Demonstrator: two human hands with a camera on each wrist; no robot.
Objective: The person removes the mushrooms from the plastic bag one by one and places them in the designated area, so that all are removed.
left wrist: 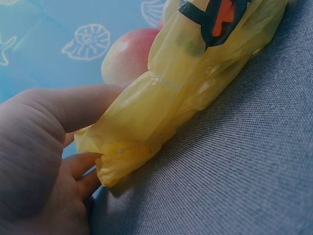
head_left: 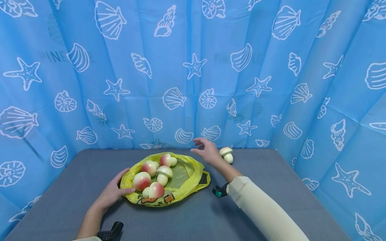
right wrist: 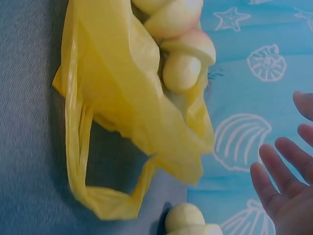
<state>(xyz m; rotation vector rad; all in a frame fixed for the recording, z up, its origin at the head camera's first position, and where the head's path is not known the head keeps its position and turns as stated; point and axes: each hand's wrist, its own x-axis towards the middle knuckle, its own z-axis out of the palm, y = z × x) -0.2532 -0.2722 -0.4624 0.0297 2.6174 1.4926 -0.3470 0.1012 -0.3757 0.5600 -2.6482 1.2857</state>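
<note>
A yellow plastic bag (head_left: 197,177) lies with its mouth spread wide, and several toy mushrooms (head_left: 142,181) with red-and-cream caps sit inside. At its left end my left hand (head_left: 112,192) grips the rim, thumb over the inner side and fingers behind the plastic (left wrist: 142,117). My right hand (head_left: 211,154) hovers past the bag's far right side with fingers spread and holding nothing. Just to the right of that hand, one more toy mushroom (head_left: 228,158) rests on the table near the back edge. The right wrist view shows the bag's handle loop (right wrist: 112,203) lying loose.
The grey cloth-covered table (head_left: 256,187) spreads under everything. Along its back edge and sides hangs a blue curtain (head_left: 163,117) printed with white shells and starfish. A dark wrist device (head_left: 220,190) is strapped at the right wrist, and another (head_left: 111,231) at the left.
</note>
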